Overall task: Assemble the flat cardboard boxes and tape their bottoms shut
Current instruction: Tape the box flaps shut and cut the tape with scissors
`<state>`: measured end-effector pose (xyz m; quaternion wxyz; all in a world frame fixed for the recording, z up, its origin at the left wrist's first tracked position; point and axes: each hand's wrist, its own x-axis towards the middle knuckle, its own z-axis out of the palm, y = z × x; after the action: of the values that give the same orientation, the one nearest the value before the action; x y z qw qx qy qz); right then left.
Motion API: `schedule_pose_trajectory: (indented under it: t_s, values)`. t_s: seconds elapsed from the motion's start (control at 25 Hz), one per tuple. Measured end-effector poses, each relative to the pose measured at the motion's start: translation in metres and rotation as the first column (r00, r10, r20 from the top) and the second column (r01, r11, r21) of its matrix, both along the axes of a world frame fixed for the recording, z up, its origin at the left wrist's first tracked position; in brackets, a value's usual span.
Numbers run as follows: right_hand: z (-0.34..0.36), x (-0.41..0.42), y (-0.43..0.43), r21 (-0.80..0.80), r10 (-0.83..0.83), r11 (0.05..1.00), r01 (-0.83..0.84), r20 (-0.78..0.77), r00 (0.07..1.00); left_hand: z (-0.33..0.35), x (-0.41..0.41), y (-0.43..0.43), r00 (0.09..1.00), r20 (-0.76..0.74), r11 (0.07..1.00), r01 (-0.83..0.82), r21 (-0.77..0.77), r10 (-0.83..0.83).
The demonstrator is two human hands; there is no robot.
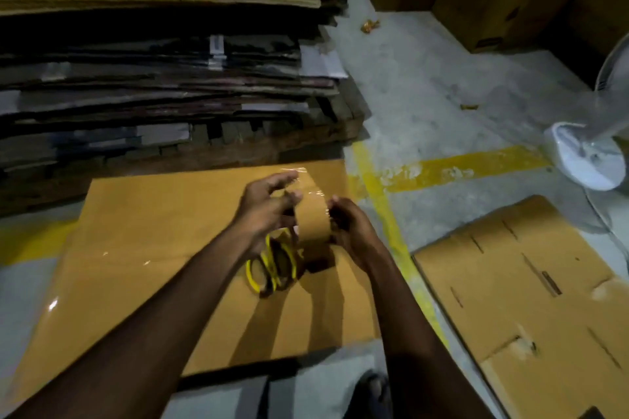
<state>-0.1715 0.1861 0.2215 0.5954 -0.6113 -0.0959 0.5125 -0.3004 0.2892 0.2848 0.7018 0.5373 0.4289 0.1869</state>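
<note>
Taping step, judging by the peeling. Gripping round brown packing-tape roll (311,221) with right hand (350,228), above tan cardboard box (153,248), near its right edge; pinching loose clear end with left hand (269,204). Next: probably drawing out a length and pressing it onto the bottom seam.

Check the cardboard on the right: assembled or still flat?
Still flat. The cardboard lies spread on the floor, flap slits and creases showing, no walls raised.

Tan box (143,248); yellow floor line (476,163) (worn); seemingly brown tape (311,218).
</note>
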Motion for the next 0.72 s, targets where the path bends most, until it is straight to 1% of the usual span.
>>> schedule_pose_trajectory:
  t_s: [0.04,0.08,0.12,0.16,0.2,0.24,0.28,0.32,0.36,0.44,0.48,0.6,0.64,0.72]
  values:
    - [0.002,0.013,-0.007,0.013,-0.037,0.999,0.037,-0.032,0.999,-0.006,0.031,0.003,1.0,0.019,1.0,0.018,-0.009,-0.018]
    - [0.0,0.027,-0.012,0.028,-0.061,0.998,0.061,0.001,0.998,-0.014,0.062,0.009,0.998,0.029,0.998,0.055,0.011,-0.055]
    - [-0.003,0.04,-0.014,0.036,-0.087,0.996,0.084,0.101,0.991,-0.022,0.092,0.015,0.993,0.009,0.992,0.115,0.056,-0.116]
    - [-0.009,0.053,-0.014,0.041,-0.1,0.995,0.092,0.249,0.963,-0.03,0.117,0.022,0.983,-0.036,0.978,0.18,0.103,-0.178]
    - [-0.018,0.064,-0.011,0.043,-0.106,0.994,0.096,0.393,0.913,-0.037,0.136,0.03,0.972,-0.089,0.963,0.228,0.143,-0.217]
    - [-0.028,0.075,-0.007,0.048,-0.12,0.993,0.111,0.499,0.858,-0.047,0.152,0.042,0.965,-0.134,0.953,0.248,0.172,-0.227]
    - [-0.035,0.085,-0.003,0.055,-0.15,0.988,0.143,0.55,0.821,-0.056,0.167,0.055,0.957,-0.166,0.945,0.267,0.189,-0.238]
    - [-0.043,0.093,0.001,0.067,-0.192,0.98,0.187,0.567,0.801,-0.065,0.179,0.07,0.943,-0.199,0.93,0.305,0.203,-0.266]
    - [-0.048,0.098,0.004,0.06,-0.219,0.972,0.226,0.566,0.795,-0.074,0.188,0.082,0.912,-0.254,0.899,0.379,0.217,-0.323]
    - [-0.054,0.102,0.012,0.045,-0.241,0.965,0.257,0.533,0.811,-0.09,0.198,0.101,0.814,-0.372,0.8,0.549,0.242,-0.446]
    - [-0.057,0.102,0.016,0.056,-0.252,0.964,0.261,0.517,0.818,-0.098,0.199,0.109,0.778,-0.397,0.774,0.595,0.218,-0.486]
    - [-0.054,0.101,0.024,0.008,-0.233,0.964,0.267,0.515,0.825,-0.113,0.19,0.12,0.74,-0.417,0.777,0.619,0.114,-0.527]
    - [-0.052,0.1,0.025,0.017,-0.238,0.963,0.268,0.519,0.821,-0.116,0.187,0.122,0.727,-0.417,0.771,0.631,0.091,-0.546]
    - [-0.049,0.097,0.024,0.035,-0.271,0.954,0.298,0.525,0.807,-0.122,0.184,0.127,0.687,-0.426,0.734,0.675,0.075,-0.589]
